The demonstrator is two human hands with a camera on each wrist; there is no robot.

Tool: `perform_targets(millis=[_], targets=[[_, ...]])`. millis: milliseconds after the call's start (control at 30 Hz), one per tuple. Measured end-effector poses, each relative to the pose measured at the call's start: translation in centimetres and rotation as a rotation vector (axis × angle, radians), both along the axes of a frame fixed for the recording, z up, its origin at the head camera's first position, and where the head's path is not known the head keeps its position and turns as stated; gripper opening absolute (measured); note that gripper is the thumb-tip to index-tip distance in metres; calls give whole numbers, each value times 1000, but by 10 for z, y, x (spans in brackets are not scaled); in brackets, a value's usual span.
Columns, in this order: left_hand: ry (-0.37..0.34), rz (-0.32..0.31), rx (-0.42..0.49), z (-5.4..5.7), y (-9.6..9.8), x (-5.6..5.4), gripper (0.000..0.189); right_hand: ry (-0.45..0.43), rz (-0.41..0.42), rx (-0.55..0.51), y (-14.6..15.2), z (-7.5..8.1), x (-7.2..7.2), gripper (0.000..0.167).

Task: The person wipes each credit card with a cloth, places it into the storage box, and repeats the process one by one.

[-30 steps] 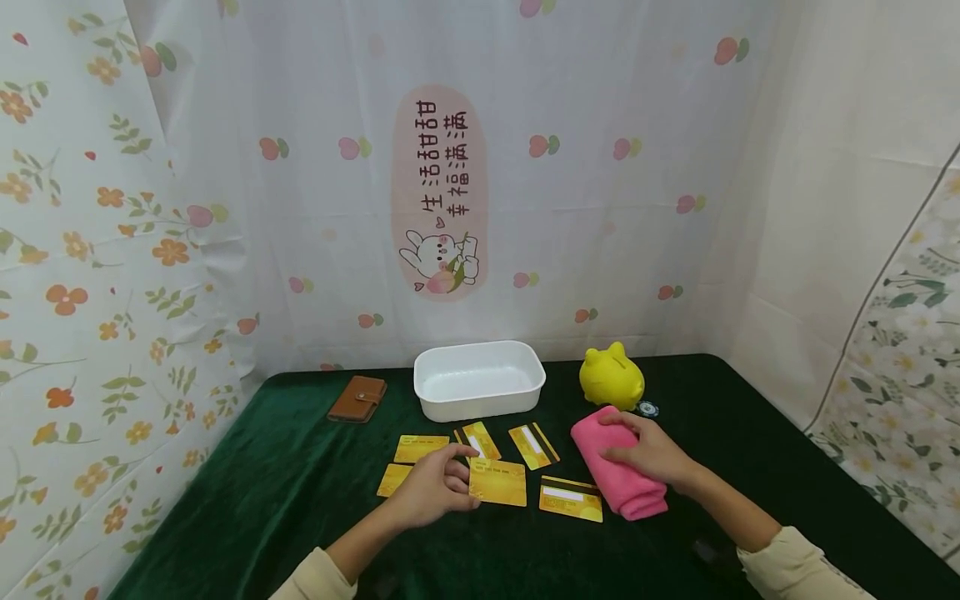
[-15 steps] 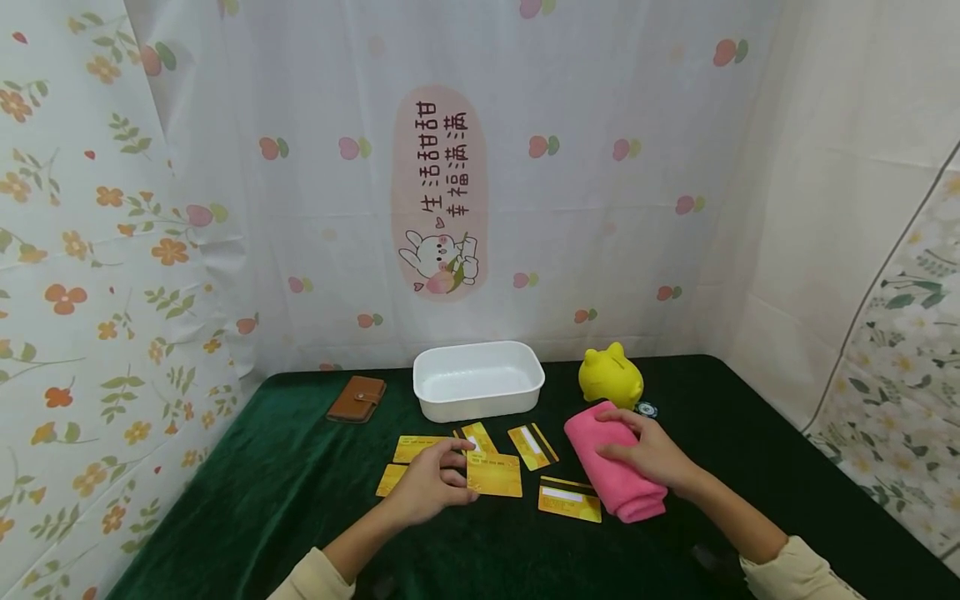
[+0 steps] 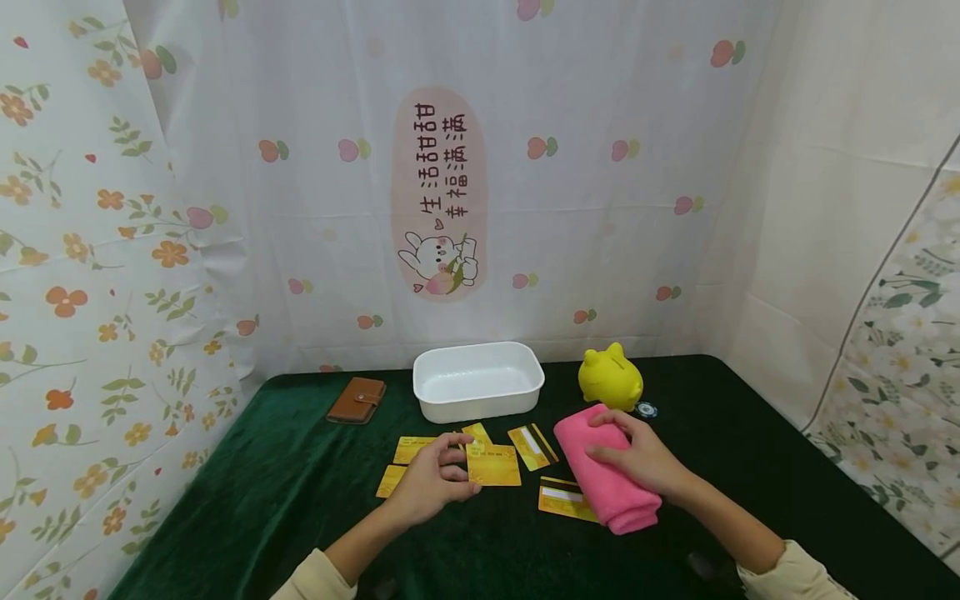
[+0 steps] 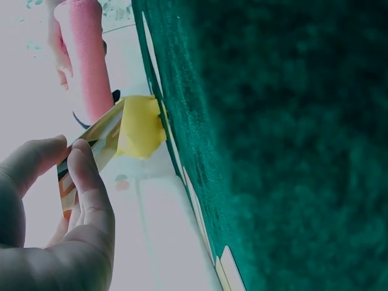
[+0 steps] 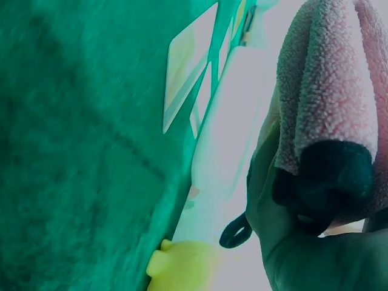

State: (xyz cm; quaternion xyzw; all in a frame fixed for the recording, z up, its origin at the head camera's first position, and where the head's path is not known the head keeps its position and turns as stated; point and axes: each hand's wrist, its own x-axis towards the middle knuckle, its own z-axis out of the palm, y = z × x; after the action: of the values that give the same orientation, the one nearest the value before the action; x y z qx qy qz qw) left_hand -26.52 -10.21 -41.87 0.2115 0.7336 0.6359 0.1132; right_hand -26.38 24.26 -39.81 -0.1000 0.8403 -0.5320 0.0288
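In the head view my left hand pinches a gold bank card by its left edge, above the table. The left wrist view shows that card edge-on between thumb and fingers. My right hand grips a folded pink towel just to the right, apart from the card. Up close in the right wrist view, the towel is fuzzy, with black trim and a small black loop. Under the towel's lower left side, another gold card is partly covered.
More gold cards lie about: one right of the held card, one and another partly behind my left hand. Farther back are a brown wallet, a white basin, a yellow piggy bank and a poker chip.
The held card has risen slightly and moved a little left. My right hand has brought the towel leftward, so that it now overlaps the card beside it in the head view.
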Motion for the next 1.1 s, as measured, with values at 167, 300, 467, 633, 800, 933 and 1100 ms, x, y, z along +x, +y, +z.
perform_targets(millis=[167, 300, 467, 633, 800, 933, 1100], targets=[[-6, 14, 28, 4, 1, 2, 65, 1, 18, -21, -9, 6, 5, 43], [0, 19, 40, 5, 3, 3, 67, -3, 62, -40, -17, 11, 11, 42], [-4, 29, 57, 7, 4, 5, 66, 17, 101, -51, -27, 16, 16, 41], [-5, 31, 73, 8, 6, 7, 64, 35, 121, -65, -37, 19, 20, 41], [12, 37, 94, 9, 8, 9, 63, 68, 136, -78, -49, 20, 22, 37], [28, 37, 116, 8, 10, 9, 63, 116, 139, -72, -59, 20, 23, 32], [39, 36, 149, 9, 12, 9, 62, 168, 124, -45, -69, 21, 24, 30]])
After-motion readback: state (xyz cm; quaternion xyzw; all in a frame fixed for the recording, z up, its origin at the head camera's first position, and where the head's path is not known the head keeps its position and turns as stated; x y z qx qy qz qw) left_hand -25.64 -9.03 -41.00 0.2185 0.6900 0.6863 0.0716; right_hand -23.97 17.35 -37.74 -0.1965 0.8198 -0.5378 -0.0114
